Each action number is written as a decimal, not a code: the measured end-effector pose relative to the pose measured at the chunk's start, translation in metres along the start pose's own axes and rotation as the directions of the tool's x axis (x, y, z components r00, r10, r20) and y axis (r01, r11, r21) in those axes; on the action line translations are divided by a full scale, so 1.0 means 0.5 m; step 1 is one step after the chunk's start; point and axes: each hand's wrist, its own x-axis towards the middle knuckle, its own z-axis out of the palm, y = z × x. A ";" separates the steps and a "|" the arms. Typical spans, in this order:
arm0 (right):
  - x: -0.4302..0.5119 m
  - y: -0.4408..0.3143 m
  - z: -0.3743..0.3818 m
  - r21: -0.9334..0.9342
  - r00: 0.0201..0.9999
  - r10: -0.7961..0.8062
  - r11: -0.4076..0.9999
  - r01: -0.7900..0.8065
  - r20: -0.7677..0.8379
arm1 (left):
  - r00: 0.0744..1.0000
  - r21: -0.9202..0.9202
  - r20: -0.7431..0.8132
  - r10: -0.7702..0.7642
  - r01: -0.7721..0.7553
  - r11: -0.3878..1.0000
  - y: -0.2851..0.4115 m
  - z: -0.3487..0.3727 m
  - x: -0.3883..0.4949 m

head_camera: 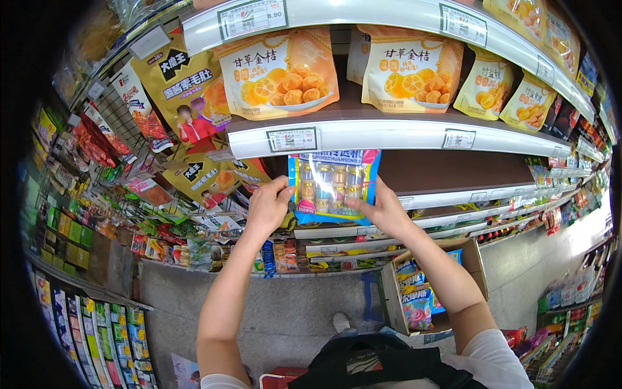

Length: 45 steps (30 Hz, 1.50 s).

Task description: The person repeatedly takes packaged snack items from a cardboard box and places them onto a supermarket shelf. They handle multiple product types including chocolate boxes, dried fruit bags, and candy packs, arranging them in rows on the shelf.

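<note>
Between my two hands is a blue-edged plastic snack bag with a clear window showing rows of small capped jars. My left hand grips its left edge, thumb on the front. On the other side, my right hand holds the right edge, its thumb lying across the lower front. The bag's top reaches up to the front lip of a white shelf. Behind and to the right of the bag runs a brown lower shelf board.
Orange-and-cream dried kumquat pouches stand on the shelf above. Hanging snack packs fill a wire rack at left. An open cardboard box of candy bags rests below my right forearm. Something red sits near my feet.
</note>
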 end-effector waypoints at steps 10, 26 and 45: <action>0.181 0.007 -0.012 -0.274 0.992 -0.124 0.955 0.114 -0.020 | 0.935 0.190 -0.353 0.037 0.033 0.981 -0.011 0.030 0.095; 0.261 0.127 0.051 -0.411 0.961 -0.258 0.890 0.196 -0.100 | 0.876 0.359 -0.483 -0.004 0.202 0.911 -0.035 0.077 0.142; 0.236 0.115 0.020 -0.339 0.990 0.016 0.939 -0.063 -0.138 | 0.895 0.352 -0.432 -0.110 0.280 0.893 -0.031 0.089 0.148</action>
